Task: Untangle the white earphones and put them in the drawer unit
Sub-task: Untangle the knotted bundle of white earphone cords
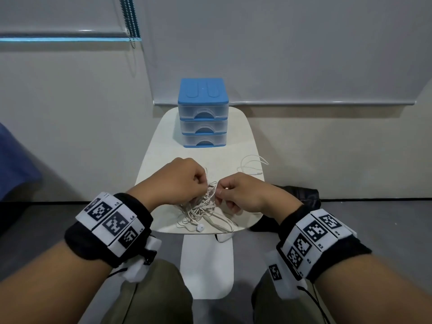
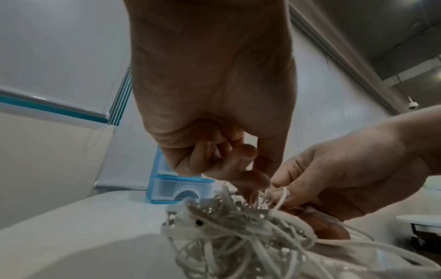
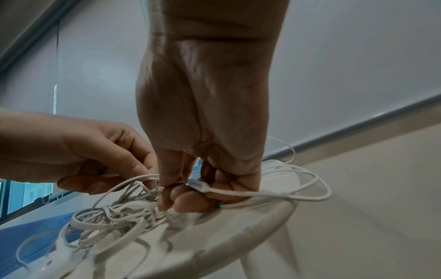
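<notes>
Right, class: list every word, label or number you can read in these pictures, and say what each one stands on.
"L3", "L4", "L5": on the left wristband.
"R2", "R3", "R4": on the right wristband; a fourth label there is too blurred.
On the drawer unit: no text.

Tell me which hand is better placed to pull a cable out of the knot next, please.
Probably the right hand. Its grip already pinches a strand that ends in a free plug, leading away from the tangled earphones. The left hand pinches the knot's top and can hold it in place.
</notes>
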A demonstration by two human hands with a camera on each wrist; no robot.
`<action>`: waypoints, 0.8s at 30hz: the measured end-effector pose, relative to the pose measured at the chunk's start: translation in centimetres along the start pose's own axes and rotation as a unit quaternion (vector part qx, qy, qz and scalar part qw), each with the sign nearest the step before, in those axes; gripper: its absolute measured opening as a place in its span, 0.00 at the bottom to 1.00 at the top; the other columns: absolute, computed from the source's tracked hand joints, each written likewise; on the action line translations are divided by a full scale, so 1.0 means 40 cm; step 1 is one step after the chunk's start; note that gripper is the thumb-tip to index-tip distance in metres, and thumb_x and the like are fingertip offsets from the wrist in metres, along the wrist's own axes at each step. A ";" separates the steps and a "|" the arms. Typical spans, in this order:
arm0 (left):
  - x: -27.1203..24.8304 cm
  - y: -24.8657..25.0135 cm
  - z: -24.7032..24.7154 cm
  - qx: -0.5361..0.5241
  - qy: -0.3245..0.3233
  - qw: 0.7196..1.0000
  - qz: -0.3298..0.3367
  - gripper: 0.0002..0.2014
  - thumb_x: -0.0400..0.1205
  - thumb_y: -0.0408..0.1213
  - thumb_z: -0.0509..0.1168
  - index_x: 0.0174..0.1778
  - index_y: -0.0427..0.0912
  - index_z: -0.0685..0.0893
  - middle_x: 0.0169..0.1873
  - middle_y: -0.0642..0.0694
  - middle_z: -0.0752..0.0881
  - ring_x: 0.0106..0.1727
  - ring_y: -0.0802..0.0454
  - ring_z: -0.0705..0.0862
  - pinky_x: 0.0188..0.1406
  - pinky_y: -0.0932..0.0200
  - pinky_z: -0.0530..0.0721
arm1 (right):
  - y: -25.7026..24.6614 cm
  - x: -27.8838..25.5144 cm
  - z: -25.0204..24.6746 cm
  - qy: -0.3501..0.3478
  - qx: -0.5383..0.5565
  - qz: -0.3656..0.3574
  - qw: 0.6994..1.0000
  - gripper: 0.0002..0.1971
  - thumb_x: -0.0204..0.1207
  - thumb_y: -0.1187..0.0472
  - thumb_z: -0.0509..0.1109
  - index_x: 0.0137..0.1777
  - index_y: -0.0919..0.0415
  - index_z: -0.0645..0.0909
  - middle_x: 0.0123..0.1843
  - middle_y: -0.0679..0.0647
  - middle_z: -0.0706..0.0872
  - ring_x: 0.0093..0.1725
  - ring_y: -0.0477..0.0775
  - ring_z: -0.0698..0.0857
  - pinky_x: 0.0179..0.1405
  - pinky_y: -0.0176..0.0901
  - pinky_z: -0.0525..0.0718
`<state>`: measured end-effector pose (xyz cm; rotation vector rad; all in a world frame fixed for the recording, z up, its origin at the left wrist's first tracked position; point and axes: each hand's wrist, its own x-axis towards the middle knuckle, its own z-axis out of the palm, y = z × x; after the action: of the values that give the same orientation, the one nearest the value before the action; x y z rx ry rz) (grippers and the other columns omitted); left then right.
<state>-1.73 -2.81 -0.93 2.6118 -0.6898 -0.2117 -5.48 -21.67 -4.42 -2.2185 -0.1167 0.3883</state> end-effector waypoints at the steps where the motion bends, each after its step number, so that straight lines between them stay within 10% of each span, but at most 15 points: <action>1: 0.003 0.003 -0.003 0.008 -0.005 1.000 -0.001 0.06 0.78 0.41 0.74 0.35 0.50 0.90 0.21 0.58 0.85 0.29 0.60 0.83 0.32 0.62 0.75 | 0.002 0.002 0.000 0.002 0.006 0.000 1.000 0.15 0.88 0.57 0.66 0.41 0.58 0.87 0.29 0.54 0.81 0.29 0.51 0.79 0.37 0.43 0.83; 20: 0.023 0.003 -0.057 0.042 -0.027 0.998 0.039 0.07 0.81 0.40 0.72 0.38 0.51 0.85 0.41 0.54 0.89 0.45 0.54 0.85 0.46 0.55 0.84 | 0.005 0.001 0.013 0.022 0.129 0.011 0.991 0.05 0.86 0.64 0.70 0.50 0.67 0.82 0.38 0.63 0.89 0.33 0.55 0.84 0.37 0.44 0.82; 24: 0.015 -0.004 -0.063 -0.014 -0.023 0.999 0.032 0.06 0.81 0.38 0.75 0.39 0.46 0.87 0.41 0.50 0.90 0.28 0.66 0.83 0.35 0.63 0.81 | 0.005 -0.010 0.002 0.043 0.133 0.015 0.990 0.04 0.78 0.74 0.74 0.51 0.69 0.85 0.31 0.55 0.85 0.26 0.48 0.82 0.27 0.34 0.77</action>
<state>-0.53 -2.07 1.24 2.5601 -0.7799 -0.2600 -5.89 -21.83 -4.50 -1.9721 0.0141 0.3042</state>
